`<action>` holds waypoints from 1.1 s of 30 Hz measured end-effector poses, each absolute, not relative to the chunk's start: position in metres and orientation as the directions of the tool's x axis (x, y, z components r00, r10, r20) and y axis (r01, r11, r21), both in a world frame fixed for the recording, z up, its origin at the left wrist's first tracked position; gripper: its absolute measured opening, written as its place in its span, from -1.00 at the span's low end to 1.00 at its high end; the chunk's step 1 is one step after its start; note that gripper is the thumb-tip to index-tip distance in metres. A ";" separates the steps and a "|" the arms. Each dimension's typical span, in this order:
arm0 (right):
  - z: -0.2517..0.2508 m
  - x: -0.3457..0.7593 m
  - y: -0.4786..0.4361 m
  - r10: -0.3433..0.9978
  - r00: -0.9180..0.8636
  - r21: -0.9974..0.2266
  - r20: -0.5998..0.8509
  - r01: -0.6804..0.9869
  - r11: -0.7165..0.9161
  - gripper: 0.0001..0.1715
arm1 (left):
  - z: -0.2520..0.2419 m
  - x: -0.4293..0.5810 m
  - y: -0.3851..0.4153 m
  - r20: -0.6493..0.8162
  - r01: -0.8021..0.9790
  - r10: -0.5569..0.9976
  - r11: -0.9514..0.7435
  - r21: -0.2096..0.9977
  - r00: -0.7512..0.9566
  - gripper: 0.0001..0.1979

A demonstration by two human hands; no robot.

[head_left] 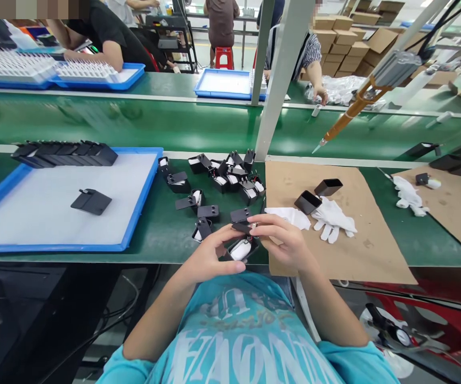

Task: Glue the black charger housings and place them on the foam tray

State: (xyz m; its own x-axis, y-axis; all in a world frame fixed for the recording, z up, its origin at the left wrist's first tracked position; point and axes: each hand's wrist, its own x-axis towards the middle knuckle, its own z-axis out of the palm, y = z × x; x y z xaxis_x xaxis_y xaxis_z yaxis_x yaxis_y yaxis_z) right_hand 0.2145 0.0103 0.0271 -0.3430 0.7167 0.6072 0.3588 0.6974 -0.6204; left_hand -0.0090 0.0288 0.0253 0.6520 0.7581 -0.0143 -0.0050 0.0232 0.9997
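My left hand (213, 255) is closed around a small black plastic case (250, 252), close to my body at the table's front edge. The case is open on top and shows a white part and a bit of red wire inside. My right hand (283, 241) pinches the black lid (240, 228) above the case, which is tilted away from the opening. Just beyond my fingers lies another black piece (240, 215). Several similar cases with white parts inside are heaped farther back, such as one black case (179, 182). A lone closed black case (91, 201) lies on the blue-rimmed tray.
The blue-rimmed tray (125, 242) at left carries a row of black cases (64, 154). On the cardboard sheet (368, 240) at right lie two hollow black shells (307, 202) and white gloves (334, 217). A screwdriver (346, 114) hangs overhead beside a white post (280, 69). People work across the bench.
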 end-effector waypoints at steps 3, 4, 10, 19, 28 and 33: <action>0.023 0.211 0.011 0.751 -0.248 -0.693 0.612 0.288 0.661 -0.69 | 0.016 -0.007 0.026 -0.033 -0.141 0.794 0.148 0.979 0.607 -0.40; 0.022 0.210 0.011 0.766 -0.238 -0.718 0.597 0.268 0.642 -0.72 | 0.014 -0.006 0.026 -0.038 -0.168 0.801 0.172 0.971 0.597 -0.39; 0.015 0.206 0.008 0.893 -0.167 -0.908 0.418 -0.032 0.419 -0.80 | 0.007 -0.006 0.023 0.063 0.040 0.833 -0.101 0.994 0.550 -0.42; 0.011 0.186 0.006 0.958 0.053 -0.944 0.281 0.196 0.266 -0.82 | 0.001 0.008 0.015 0.495 0.463 0.759 -0.651 0.602 0.424 -0.44; -0.005 0.184 0.000 0.943 -0.149 -0.893 0.298 0.306 0.331 -0.66 | -0.028 0.003 0.002 0.235 0.436 0.919 -0.361 0.824 0.317 -0.21; -0.005 0.180 -0.003 0.949 -0.193 -0.871 0.248 0.385 0.306 -0.62 | -0.046 0.000 -0.010 0.297 0.467 0.915 -0.396 0.791 0.272 -0.12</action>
State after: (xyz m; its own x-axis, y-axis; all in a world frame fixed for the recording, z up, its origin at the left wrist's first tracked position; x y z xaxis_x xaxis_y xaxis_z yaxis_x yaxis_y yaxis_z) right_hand 0.1802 -0.0035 -0.0050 -0.1925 0.9494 0.2482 0.3853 0.3057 -0.8707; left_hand -0.0004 -0.0103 -0.0459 0.2721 0.9152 0.2972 0.4666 -0.3956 0.7911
